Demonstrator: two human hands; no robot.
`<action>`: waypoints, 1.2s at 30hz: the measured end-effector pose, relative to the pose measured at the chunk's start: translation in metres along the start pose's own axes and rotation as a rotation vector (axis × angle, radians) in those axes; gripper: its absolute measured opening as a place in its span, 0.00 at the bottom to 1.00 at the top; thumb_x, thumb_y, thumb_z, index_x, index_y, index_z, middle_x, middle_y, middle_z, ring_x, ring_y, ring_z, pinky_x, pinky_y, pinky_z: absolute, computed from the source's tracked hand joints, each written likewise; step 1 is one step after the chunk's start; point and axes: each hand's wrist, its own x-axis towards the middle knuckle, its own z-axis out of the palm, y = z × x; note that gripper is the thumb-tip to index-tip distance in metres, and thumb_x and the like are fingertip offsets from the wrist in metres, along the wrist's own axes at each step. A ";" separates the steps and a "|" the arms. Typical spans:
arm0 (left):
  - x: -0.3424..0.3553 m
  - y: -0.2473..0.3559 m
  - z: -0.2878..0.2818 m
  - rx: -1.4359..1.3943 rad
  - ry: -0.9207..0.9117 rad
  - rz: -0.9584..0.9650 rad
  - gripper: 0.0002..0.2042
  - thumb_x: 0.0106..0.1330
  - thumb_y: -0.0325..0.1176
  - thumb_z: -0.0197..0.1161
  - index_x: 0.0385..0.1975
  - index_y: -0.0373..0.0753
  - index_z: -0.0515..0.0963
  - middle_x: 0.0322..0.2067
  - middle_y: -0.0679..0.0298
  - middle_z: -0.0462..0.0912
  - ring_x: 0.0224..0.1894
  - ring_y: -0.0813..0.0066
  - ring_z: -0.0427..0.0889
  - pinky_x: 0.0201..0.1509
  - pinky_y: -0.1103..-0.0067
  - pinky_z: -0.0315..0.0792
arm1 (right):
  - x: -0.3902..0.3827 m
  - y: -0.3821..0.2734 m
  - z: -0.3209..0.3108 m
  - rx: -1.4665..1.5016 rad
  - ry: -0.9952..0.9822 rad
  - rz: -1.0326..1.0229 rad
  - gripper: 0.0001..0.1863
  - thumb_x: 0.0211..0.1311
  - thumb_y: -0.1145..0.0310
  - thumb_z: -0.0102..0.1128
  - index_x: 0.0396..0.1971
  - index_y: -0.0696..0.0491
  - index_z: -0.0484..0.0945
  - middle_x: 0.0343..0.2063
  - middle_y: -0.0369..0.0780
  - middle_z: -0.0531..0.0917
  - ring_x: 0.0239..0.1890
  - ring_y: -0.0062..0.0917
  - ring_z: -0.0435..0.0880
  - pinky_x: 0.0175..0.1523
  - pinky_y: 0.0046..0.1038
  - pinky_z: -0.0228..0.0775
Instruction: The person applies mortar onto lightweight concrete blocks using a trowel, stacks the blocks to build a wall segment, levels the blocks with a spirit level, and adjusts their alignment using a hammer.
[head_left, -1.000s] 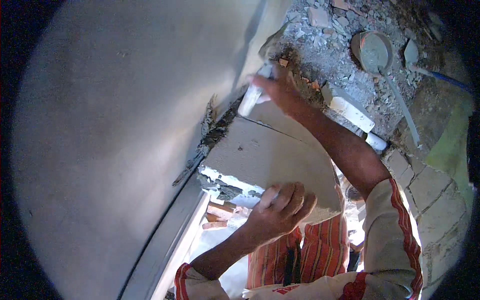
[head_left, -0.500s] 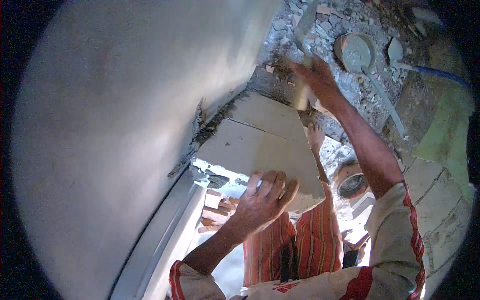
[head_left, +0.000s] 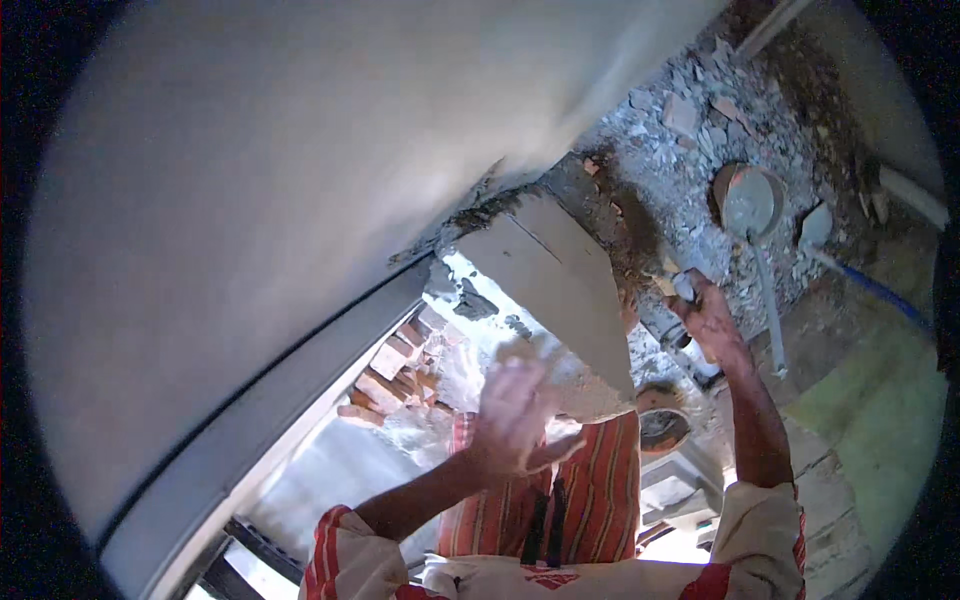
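Slab (head_left: 585, 320) is seen mid-view, set against the pale wall (head_left: 300, 200), near end just above the striped trousers (head_left: 605, 480). A straight seam is shown across its far part; its left edge is coated white with dark grey patches. Dark crumbly mortar (head_left: 480, 212) is seen along the wall joint.

Left hand (head_left: 518, 415) is blurred, held near the slab's white edge, fingers partly open; nothing is seen gripped, and contact with the edge cannot be told. Right hand (head_left: 712, 325) is closed around a pale tool (head_left: 684, 287), held right of the slab, apart from it; the tool's kind cannot be made out.

Broken bricks (head_left: 385, 378) are piled left, below the slab. A round pan (head_left: 750, 203) of grey mix is placed on the rubble (head_left: 690, 120), with a pale stick (head_left: 769, 310) leaned out of it. A blue-handled tool (head_left: 875, 290) is laid beside. Green sheet (head_left: 870, 410) is spread lower right.
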 end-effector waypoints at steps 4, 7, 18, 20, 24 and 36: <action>-0.022 0.019 0.025 -0.199 0.320 -0.720 0.41 0.58 0.46 0.68 0.62 0.27 0.54 0.59 0.47 0.64 0.62 0.52 0.65 0.69 0.59 0.55 | 0.003 -0.047 -0.007 0.140 -0.144 -0.071 0.20 0.57 0.70 0.64 0.48 0.61 0.71 0.29 0.38 0.79 0.33 0.20 0.75 0.38 0.26 0.68; 0.015 0.020 0.036 -0.931 0.912 -0.944 0.47 0.53 0.35 0.73 0.67 0.31 0.48 0.58 0.51 0.64 0.60 0.58 0.66 0.64 0.66 0.60 | 0.005 -0.088 -0.014 0.029 -0.236 -0.060 0.18 0.56 0.67 0.66 0.43 0.61 0.74 0.31 0.39 0.80 0.30 0.24 0.75 0.36 0.29 0.69; 0.027 -0.004 0.049 -1.392 0.948 -0.958 0.38 0.58 0.23 0.66 0.67 0.36 0.53 0.55 0.56 0.72 0.56 0.64 0.72 0.61 0.69 0.65 | 0.006 -0.118 0.006 0.106 -0.309 -0.100 0.18 0.59 0.61 0.65 0.41 0.60 0.75 0.26 0.36 0.79 0.26 0.18 0.73 0.30 0.25 0.66; 0.032 -0.001 0.046 -1.357 0.957 -0.931 0.35 0.61 0.23 0.63 0.66 0.35 0.53 0.54 0.56 0.72 0.55 0.66 0.73 0.59 0.71 0.67 | 0.010 -0.114 0.005 0.035 -0.310 -0.082 0.19 0.60 0.61 0.65 0.42 0.60 0.75 0.27 0.37 0.80 0.27 0.18 0.73 0.31 0.26 0.67; 0.035 -0.002 0.048 -1.330 0.991 -0.865 0.32 0.59 0.22 0.65 0.63 0.33 0.60 0.53 0.58 0.74 0.54 0.68 0.73 0.60 0.72 0.66 | 0.015 -0.101 0.011 -0.014 -0.248 -0.139 0.16 0.62 0.61 0.64 0.39 0.58 0.74 0.25 0.35 0.77 0.25 0.17 0.71 0.31 0.25 0.66; 0.037 0.002 0.045 -1.231 0.870 -0.989 0.36 0.61 0.23 0.63 0.68 0.31 0.51 0.60 0.53 0.66 0.60 0.65 0.67 0.64 0.72 0.62 | 0.050 -0.096 0.002 -0.017 -0.528 -0.091 0.26 0.59 0.52 0.64 0.47 0.57 0.74 0.27 0.39 0.78 0.24 0.22 0.76 0.27 0.29 0.71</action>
